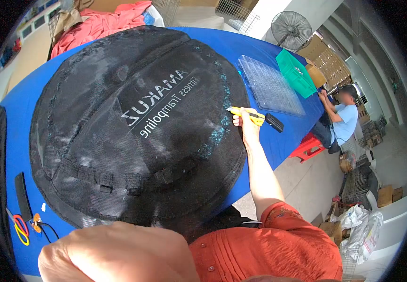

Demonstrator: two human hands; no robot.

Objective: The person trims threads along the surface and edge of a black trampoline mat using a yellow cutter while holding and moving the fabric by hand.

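A large round black bag (119, 155) with white "AMAKUZ Fitness Trampoline" lettering lies on the blue table cover (15, 150). Blue-green marks run along its right side. My right hand (247, 123) is closed round a yellow utility knife (255, 116), its tip at the bag's right part, over those marks. Close to the knife's rear end lies a small black object (274, 122). My left hand (119, 251) is large and near the camera at the bottom, in front of the bag's lower edge; its fingers are hidden.
Scissors (21, 229) and a black strip (23, 196) lie at the left. Beyond the bag are a clear plastic tray (270, 87) and a green bin (295, 73). A person (344, 117) sits at the table's far right, near a fan (291, 30).
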